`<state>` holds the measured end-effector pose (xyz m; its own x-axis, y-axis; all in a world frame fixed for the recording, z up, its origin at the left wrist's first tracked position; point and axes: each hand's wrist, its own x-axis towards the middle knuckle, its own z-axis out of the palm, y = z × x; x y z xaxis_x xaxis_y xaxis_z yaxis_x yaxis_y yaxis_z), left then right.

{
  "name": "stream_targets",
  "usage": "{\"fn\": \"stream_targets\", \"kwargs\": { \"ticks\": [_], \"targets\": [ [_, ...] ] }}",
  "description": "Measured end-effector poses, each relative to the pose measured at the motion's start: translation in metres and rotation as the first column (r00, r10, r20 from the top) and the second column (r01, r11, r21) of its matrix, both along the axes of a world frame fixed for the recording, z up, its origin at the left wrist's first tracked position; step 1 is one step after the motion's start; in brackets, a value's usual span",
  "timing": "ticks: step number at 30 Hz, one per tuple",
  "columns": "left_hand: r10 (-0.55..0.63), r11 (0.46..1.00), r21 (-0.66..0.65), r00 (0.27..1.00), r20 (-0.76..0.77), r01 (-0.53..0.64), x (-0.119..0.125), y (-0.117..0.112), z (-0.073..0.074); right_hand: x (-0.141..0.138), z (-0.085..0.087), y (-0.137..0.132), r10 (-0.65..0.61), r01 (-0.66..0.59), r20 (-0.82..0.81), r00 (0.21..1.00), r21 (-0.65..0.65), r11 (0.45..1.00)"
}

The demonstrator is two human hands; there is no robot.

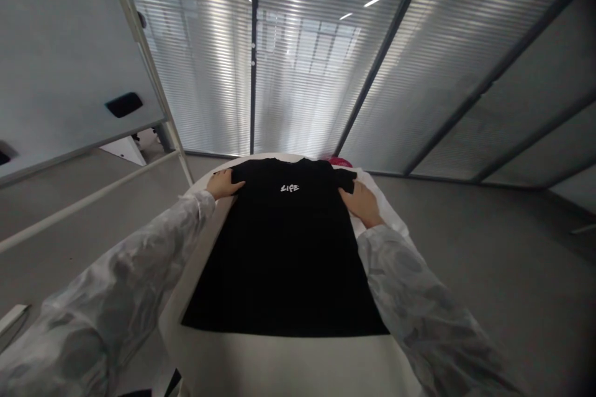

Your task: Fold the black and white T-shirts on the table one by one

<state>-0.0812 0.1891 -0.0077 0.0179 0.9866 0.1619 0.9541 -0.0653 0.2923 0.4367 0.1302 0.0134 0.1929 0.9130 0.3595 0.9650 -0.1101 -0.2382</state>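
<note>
A black T-shirt [288,254] lies spread out on a white-covered table [298,363], its collar at the far end and its hem toward me. White lettering [289,188] marks its chest. At the sleeve on the left, my left hand [222,185] is closed on the fabric, thumb laid over the cloth. My right hand [363,203] grips the opposite sleeve, with its thumb at the sleeve's edge; the fingertips are partly hidden. Both my forearms are in loose whitish sleeves. The shirt's body looks flat and fairly smooth.
Something pink-red [341,162] shows behind the shirt's far right shoulder. White material [384,205] lies along the table's right side. A whiteboard [69,43] on a pale frame stands at the left. A ribbed glass partition [302,74] rises beyond the table.
</note>
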Motion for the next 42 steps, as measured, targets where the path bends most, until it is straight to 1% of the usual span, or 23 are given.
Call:
{"fn": "stream_targets", "kwargs": {
  "ticks": [2,4,6,8,11,13,16,18,20,22,24,27,29,31,33,37,38,39,42],
  "targets": [
    [0.002,0.998,0.06,1.0,0.011,-0.003,-0.003,-0.013,-0.01,0.012,-0.011,-0.003,-0.04,0.04,-0.067,0.997,-0.008,0.999],
    [0.045,0.989,0.138,0.998,0.031,-0.049,-0.006,-0.019,-0.015,0.022,-0.014,-0.002,-0.047,0.051,-0.1,0.994,0.029,0.998],
    [0.072,0.982,0.172,0.996,0.046,-0.079,-0.009,-0.021,-0.016,0.027,-0.013,0.001,-0.047,0.055,-0.111,0.993,0.073,0.996],
    [0.05,0.983,0.174,0.997,0.054,-0.059,-0.01,-0.02,-0.017,0.027,-0.01,0.002,-0.054,0.063,-0.108,0.993,0.084,0.994],
    [0.014,0.982,0.185,0.997,0.075,-0.028,-0.013,-0.018,-0.018,0.024,-0.007,-0.001,-0.028,0.031,-0.03,0.999,0.114,0.993],
    [0.035,0.979,0.199,0.995,0.088,-0.052,-0.017,-0.019,-0.018,0.025,-0.005,-0.006,-0.01,0.006,0.022,1.0,0.181,0.983],
    [0.071,0.976,0.198,0.993,0.097,-0.089,-0.02,-0.02,-0.017,0.027,-0.002,-0.012,-0.015,0.014,0.003,1.0,0.283,0.959],
    [0.043,0.974,0.215,0.994,0.098,-0.063,-0.017,-0.024,-0.013,0.026,0.0,-0.017,0.006,0.002,-0.024,1.0,0.308,0.951],
    [-0.064,0.963,0.267,0.993,0.101,0.035,-0.008,-0.034,-0.005,0.02,0.002,-0.027,0.091,-0.075,-0.035,0.995,0.313,0.947],
    [-0.236,0.928,0.315,0.967,0.091,0.197,0.005,-0.051,0.003,0.009,0.001,-0.043,0.231,-0.212,-0.029,0.972,0.304,0.929],
    [-0.415,0.874,0.303,0.908,0.06,0.379,0.019,-0.077,0.01,-0.005,-0.003,-0.065,0.381,-0.368,0.002,0.925,0.267,0.891],
    [-0.594,0.792,0.191,0.804,0.026,0.579,0.034,-0.12,0.011,-0.026,-0.013,-0.104,0.541,-0.545,0.068,0.838,0.156,0.824],
    [-0.663,0.746,0.092,0.749,0.012,0.659,0.036,-0.145,0.006,-0.036,-0.019,-0.129,0.59,-0.596,0.088,0.803,0.087,0.798],
    [-0.694,0.72,0.017,0.72,-0.008,0.694,0.033,-0.162,0.0,-0.042,-0.022,-0.15,0.598,-0.604,0.092,0.796,0.057,0.795],
    [-0.697,0.717,-0.022,0.716,-0.034,0.697,0.027,-0.175,-0.004,-0.045,-0.02,-0.17,0.612,-0.617,0.091,0.785,0.044,0.785],
    [-0.695,0.719,-0.036,0.717,-0.063,0.694,0.016,-0.192,-0.006,-0.051,-0.013,-0.205,0.707,-0.706,0.064,0.704,-0.042,0.707],
    [-0.694,0.72,-0.034,0.717,-0.063,0.694,0.015,-0.196,-0.005,-0.052,-0.012,-0.213,0.718,-0.715,0.041,0.695,-0.063,0.696],
    [-0.693,0.721,-0.032,0.718,-0.063,0.693,0.013,-0.2,-0.004,-0.054,-0.011,-0.219,0.72,-0.717,0.019,0.693,-0.078,0.692],
    [-0.688,0.725,-0.038,0.723,-0.06,0.688,0.011,-0.209,-0.001,-0.058,-0.008,-0.234,0.704,-0.703,-0.017,0.71,-0.089,0.706]
  ]
}}
